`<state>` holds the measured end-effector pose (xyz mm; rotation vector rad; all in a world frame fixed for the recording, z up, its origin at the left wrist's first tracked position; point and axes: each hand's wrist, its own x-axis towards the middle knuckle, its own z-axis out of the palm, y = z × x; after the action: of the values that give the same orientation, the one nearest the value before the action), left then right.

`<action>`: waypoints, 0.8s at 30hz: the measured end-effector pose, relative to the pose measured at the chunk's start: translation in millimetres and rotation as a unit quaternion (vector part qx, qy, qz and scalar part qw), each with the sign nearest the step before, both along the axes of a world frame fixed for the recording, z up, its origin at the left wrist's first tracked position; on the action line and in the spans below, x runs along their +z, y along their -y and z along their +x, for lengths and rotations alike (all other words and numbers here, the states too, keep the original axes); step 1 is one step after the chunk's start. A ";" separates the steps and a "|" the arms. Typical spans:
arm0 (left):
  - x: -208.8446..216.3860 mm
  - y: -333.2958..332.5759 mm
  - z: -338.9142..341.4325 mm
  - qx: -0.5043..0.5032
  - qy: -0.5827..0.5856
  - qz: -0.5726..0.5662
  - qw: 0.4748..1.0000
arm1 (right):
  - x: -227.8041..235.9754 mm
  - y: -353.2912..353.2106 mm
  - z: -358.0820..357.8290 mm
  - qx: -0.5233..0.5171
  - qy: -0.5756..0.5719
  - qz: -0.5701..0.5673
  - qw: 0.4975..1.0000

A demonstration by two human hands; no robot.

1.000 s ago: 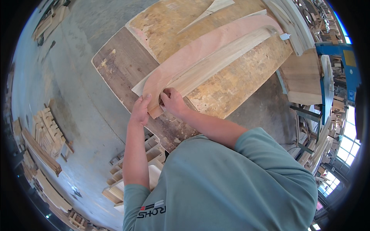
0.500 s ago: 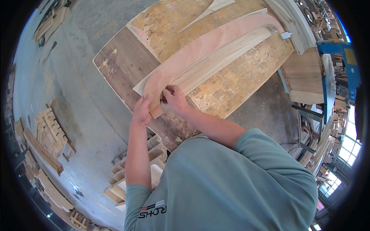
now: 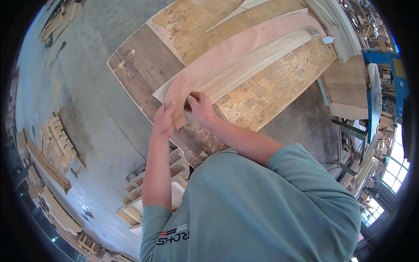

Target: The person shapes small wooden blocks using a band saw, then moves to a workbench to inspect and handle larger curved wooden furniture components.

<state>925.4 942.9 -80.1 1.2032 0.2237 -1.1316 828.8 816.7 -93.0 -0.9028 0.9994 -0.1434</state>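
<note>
A long curved plywood template (image 3: 244,46), pinkish and thin, lies on a pale wooden board (image 3: 262,67) across the workbench. My left hand (image 3: 164,118) grips the template's near end at its outer edge, thumb on top and the other fingers mostly hidden below. At the inner side of the same bend, my right hand (image 3: 200,109) is closed in a pinch. Whatever its fingertips hold is too small and too covered to make out. A thin, pointed wood offcut (image 3: 238,12) rests on the far part of the bench.
The stained workbench (image 3: 279,87) has a darker panel (image 3: 142,61) at its left. A small white object (image 3: 327,40) sits by the template's far end. Long boards (image 3: 336,30) stand at the far right, near a blue machine (image 3: 388,56). Stacked wood pieces (image 3: 56,139) lie on the floor leftward.
The whole view has shifted slightly, so the bench appears a little higher and further right. Both hands keep practically the same places on the template.
</note>
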 end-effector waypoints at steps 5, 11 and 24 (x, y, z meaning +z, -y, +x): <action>0.8 1.1 -0.2 0.013 0.006 0.023 1.000 | -5.9 2.1 -1.7 -0.009 0.025 0.032 0.999; 19.7 9.8 10.3 -0.056 0.342 0.276 0.896 | 32.0 53.5 -35.4 0.158 -0.076 -0.132 0.976; 24.6 161.5 52.6 -0.324 0.574 0.213 0.721 | 71.4 215.7 -11.4 0.399 -0.150 -0.725 0.541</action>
<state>977.9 781.4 -55.5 2.2950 -1.0271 -0.6823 817.4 601.0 -21.6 -2.9537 0.4564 0.0074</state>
